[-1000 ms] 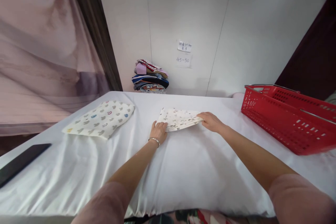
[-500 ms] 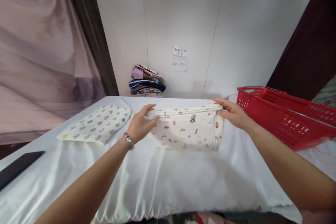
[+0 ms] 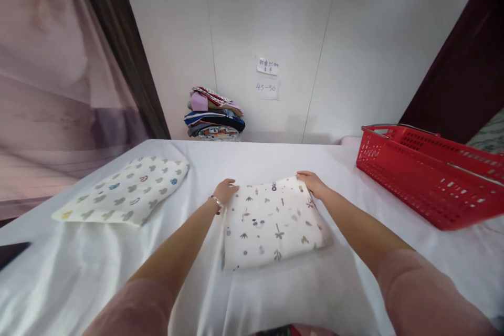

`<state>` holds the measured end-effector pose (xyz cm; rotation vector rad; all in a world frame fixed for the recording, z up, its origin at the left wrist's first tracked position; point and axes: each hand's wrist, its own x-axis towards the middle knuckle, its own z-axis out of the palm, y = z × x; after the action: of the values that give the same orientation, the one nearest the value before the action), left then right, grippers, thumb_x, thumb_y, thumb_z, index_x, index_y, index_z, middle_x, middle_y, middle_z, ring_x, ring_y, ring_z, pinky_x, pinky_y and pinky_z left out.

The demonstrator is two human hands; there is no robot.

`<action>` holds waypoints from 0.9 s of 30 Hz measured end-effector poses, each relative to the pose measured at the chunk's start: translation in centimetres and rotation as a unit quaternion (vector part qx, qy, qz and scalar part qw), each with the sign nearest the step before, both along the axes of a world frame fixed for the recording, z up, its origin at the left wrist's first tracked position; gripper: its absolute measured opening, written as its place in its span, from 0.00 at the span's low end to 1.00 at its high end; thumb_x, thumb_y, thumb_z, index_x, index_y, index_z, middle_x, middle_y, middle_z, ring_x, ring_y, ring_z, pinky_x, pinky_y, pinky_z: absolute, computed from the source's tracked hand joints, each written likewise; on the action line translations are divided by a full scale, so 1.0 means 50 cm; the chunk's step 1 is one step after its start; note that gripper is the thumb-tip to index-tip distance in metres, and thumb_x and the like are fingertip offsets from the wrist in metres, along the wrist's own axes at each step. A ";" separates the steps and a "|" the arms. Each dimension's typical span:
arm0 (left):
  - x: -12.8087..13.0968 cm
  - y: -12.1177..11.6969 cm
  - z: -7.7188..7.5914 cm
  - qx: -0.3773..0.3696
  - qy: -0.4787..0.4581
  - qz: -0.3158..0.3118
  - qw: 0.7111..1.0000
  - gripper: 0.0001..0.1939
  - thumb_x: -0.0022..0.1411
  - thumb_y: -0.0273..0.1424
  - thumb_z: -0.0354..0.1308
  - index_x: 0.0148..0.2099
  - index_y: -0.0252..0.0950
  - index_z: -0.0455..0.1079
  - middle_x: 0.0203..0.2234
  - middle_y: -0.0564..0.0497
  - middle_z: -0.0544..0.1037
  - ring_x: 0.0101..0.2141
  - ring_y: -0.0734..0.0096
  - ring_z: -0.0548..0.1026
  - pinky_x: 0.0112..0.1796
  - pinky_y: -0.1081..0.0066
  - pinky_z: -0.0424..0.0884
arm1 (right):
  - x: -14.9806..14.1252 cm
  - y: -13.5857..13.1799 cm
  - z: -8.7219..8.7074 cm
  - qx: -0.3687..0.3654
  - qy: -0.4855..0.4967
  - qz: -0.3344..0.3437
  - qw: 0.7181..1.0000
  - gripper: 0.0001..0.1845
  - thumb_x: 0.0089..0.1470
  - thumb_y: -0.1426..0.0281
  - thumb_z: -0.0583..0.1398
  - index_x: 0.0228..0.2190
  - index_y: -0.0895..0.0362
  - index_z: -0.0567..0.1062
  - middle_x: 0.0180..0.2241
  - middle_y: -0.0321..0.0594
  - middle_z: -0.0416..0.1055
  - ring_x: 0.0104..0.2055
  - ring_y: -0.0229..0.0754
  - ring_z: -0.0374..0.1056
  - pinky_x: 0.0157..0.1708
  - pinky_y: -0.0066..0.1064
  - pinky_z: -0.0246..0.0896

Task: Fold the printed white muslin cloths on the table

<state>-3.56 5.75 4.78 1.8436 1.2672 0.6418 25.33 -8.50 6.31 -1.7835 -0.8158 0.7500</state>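
A folded white cloth with small printed figures lies flat on the white sheet in front of me. My left hand grips its far left corner, a bracelet on the wrist. At the far right corner, my right hand pinches the cloth's edge. Both arms reach forward on either side of the cloth.
A second folded cloth with grey and coloured shapes lies to the left. A red plastic basket stands at the right. A pile of folded clothes sits against the back wall under paper notes. A dark flat object lies at the far left edge.
The cloth was a small fold on the sheet, then I lifted it by its top edge with both hands, and now it lies flat and nearer to me.
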 end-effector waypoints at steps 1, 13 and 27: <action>0.003 0.004 -0.013 0.005 0.005 0.008 1.000 0.15 0.50 0.32 0.55 0.42 0.34 0.67 0.35 0.47 0.75 0.34 0.68 0.74 0.35 0.70 0.69 | 0.004 0.008 -0.013 -0.003 -0.001 -0.001 1.000 0.17 0.46 0.64 0.57 0.38 0.59 0.71 0.29 0.40 0.72 0.28 0.38 0.67 0.25 0.26 0.60; -0.020 -0.018 -0.071 0.167 -0.024 -0.050 0.984 0.16 0.52 0.42 0.54 0.41 0.40 0.70 0.45 0.51 0.68 0.45 0.66 0.68 0.47 0.69 0.63 | 0.035 -0.015 -0.051 -0.052 -0.076 0.062 0.994 0.26 0.44 0.63 0.59 0.47 0.57 0.67 0.42 0.43 0.70 0.40 0.41 0.68 0.36 0.29 0.62; -0.016 -0.015 -0.065 0.152 0.032 -0.041 0.987 0.13 0.53 0.41 0.52 0.38 0.40 0.65 0.33 0.53 0.72 0.31 0.69 0.70 0.34 0.70 0.66 | 0.026 0.010 -0.067 -0.086 -0.286 0.031 0.954 0.11 0.42 0.68 0.58 0.31 0.56 0.73 0.32 0.37 0.72 0.35 0.40 0.66 0.40 0.33 0.58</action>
<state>-4.36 4.99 1.55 2.1696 1.1776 0.7705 26.63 -8.01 2.95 -2.1805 -1.2167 0.3417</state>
